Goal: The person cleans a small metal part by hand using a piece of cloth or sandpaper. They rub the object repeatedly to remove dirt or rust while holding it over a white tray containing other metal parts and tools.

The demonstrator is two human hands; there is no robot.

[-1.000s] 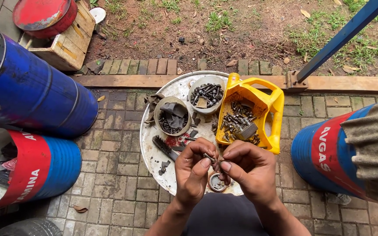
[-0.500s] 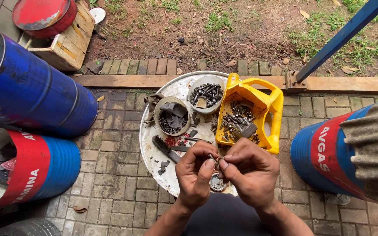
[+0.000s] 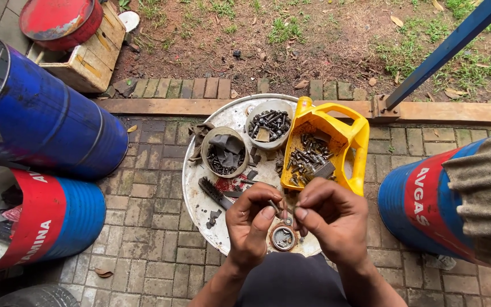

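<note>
My left hand (image 3: 252, 224) and my right hand (image 3: 332, 220) meet over the near edge of a round white metal tray (image 3: 197, 190). Between their fingertips they pinch a small dark bolt (image 3: 278, 209) with a nut or washer on it; which hand carries the weight I cannot tell. Just below the hands a small round rusty tin (image 3: 283, 237) stands on the tray. A cut-open yellow plastic jug (image 3: 345, 136) full of dark bolts lies on the tray's right side. Two small bowls, one (image 3: 269, 125) with screws, one (image 3: 224, 152) with dark parts, stand at the back.
A black brush (image 3: 214, 193) lies on the tray's left part. Blue drums lie at the left (image 3: 46, 122), a red-and-blue one (image 3: 58, 219) below it, another (image 3: 421, 204) at the right. A wooden crate (image 3: 83, 59) with a red lid stands at the back left. A blue pole (image 3: 447, 48) slants at the upper right.
Both hands have stayed over the tray's near edge, with the fingertips working the small bolt closer together. The tray and its containers have not moved.
</note>
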